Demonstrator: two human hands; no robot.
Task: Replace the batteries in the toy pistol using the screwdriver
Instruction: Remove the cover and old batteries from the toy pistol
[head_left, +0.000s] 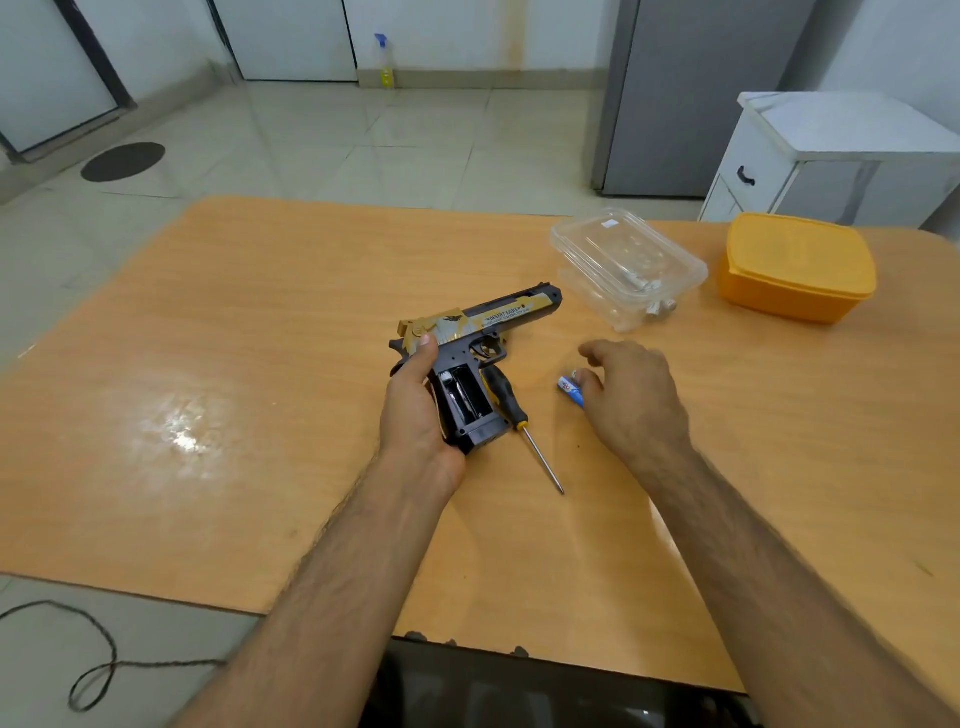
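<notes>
While left hand (415, 400) grips pistol (470, 358), battery (570, 387) touches right hand (631, 392)

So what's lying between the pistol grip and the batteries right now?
In the head view, the screwdriver lies on the table between the toy pistol and the batteries; otherwise bare wood.

The right hand (631, 395) is covering most of the blue-and-white battery (569, 387), so whether it is gripping can't be told. The toy pistol (470, 353) is hiding part of the screwdriver (519, 421) handle, and its slide lettering is blurring out. The contents of the clear container (626, 265) are reading too indistinct.
</notes>
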